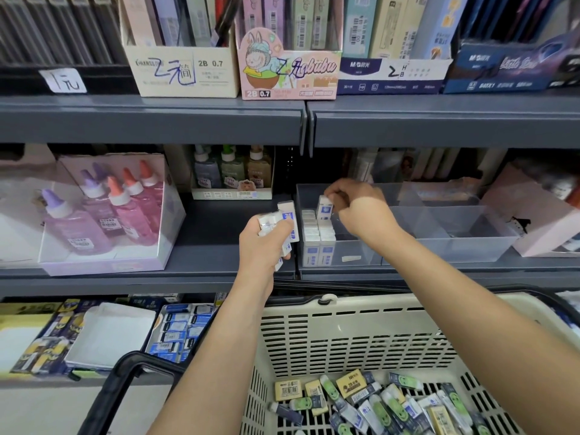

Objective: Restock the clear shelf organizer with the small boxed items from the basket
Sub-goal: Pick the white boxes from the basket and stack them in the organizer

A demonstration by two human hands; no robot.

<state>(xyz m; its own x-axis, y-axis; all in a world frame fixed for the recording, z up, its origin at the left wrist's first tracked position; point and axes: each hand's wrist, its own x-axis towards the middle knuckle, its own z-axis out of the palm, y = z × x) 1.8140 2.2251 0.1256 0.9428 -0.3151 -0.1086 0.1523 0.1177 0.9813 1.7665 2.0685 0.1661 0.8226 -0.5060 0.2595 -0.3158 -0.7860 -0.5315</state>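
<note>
Small white card boxes (317, 237), blue printed panels, in clear grey-tinted plastic organizer (455, 246). Cream slotted plastic basket (345, 334), black handle (131, 361). Dark grey metal shelves (150, 120). Pink glue bottles (131, 215), purple and orange caps.

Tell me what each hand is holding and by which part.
Left hand grips a bundle of small boxes around their sides. Right hand pinches one box by its top end.
</note>
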